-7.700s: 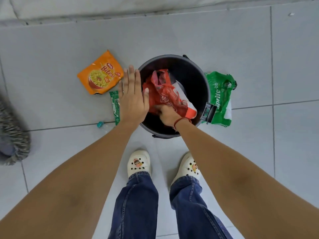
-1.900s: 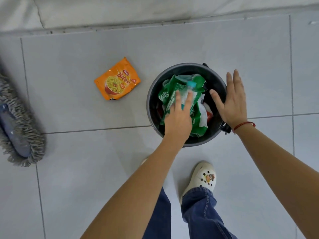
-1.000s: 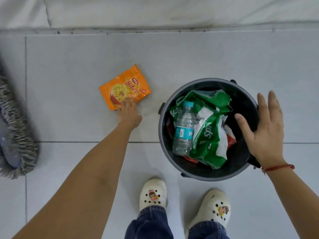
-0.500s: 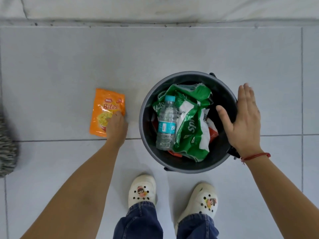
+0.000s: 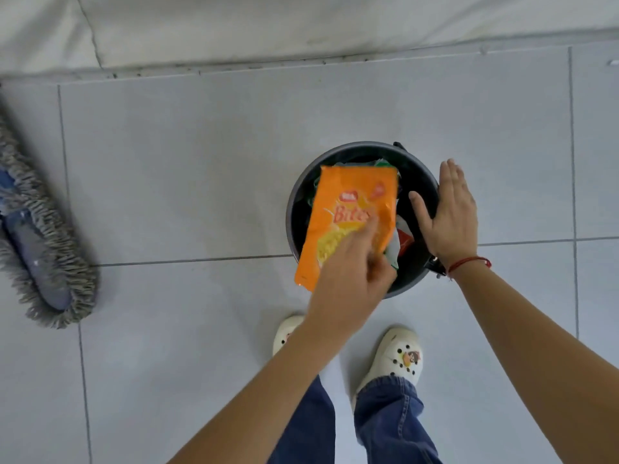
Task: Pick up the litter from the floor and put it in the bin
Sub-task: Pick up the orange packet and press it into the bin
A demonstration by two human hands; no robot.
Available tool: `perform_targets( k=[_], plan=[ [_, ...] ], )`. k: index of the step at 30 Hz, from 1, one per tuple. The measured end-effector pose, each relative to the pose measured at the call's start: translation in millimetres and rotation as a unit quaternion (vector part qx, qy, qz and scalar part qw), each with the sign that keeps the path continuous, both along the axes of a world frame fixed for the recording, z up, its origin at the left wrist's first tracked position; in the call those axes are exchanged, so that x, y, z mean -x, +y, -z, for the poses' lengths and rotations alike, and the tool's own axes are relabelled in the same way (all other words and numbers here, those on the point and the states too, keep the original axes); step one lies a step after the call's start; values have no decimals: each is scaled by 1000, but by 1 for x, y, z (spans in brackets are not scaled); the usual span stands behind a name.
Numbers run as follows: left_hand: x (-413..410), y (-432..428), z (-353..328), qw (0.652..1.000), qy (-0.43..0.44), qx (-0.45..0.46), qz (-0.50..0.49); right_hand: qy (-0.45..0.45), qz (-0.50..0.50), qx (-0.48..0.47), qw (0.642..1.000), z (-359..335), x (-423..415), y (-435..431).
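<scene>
The orange snack packet (image 5: 348, 216) is up off the floor, held flat-ish over the left half of the dark round bin (image 5: 294, 209), printed side facing the camera. Its top edge sits over the bin's opening and its lower left corner hangs out past the rim, over the tiles. The left hand (image 5: 351, 279) has it by the bottom right part, fingers (image 5: 366, 234) closed on the packet, pinching it from the front with the rest of the hand underneath.

Under the packet the bin already has stuff in it: bits of a green wrapper (image 5: 382, 164) peek out at the top, and some white and red wrapping (image 5: 402, 239) shows on the right side of the packet. Hard to tell more, since the packet covers most of it.

The right hand (image 5: 449, 212) is on the right side of the bin's rim, palm down, fingers straight and together with the thumb spread out over the opening, holding nothing. There's a red string bracelet (image 5: 469, 262) on that wrist.

The bin stands on grey floor tiles (image 5: 201, 162), right in front of the person's white clogs (image 5: 397, 358), which have little charms on them, and blue jeans (image 5: 392, 420). Way off to the left, well apart from the bin, a grey fringed mop head (image 5: 40, 236) lies on the floor. Along the top edge there's a pale wall or step (image 5: 301, 25).
</scene>
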State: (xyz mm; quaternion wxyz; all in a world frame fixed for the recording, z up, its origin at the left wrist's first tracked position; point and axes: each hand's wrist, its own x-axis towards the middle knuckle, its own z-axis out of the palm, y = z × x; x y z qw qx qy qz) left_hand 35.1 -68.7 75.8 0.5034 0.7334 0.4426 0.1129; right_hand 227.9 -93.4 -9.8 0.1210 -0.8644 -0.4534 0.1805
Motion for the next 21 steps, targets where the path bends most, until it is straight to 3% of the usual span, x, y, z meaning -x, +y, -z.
perform_targets(
  k=[3, 6, 13, 18, 21],
  plan=[
    [-14, -10, 29, 988, 85, -120, 49, 17, 4, -7, 1000, 1, -2, 0],
    [-22, -10, 68, 953, 208, -203, 89, 51, 7, -27, 998, 4, -4, -1],
    [-24, 9, 124, 906, 336, -168, 194, 97, 23, -55, 993, 10, -9, -6],
    [-33, 35, 143, 860, 425, -43, 280, 86, 21, -56, 994, 13, -8, -4],
    [-44, 40, 137, 847, 443, -18, 293, 70, 19, -40, 997, 8, -7, -4]
  ],
)
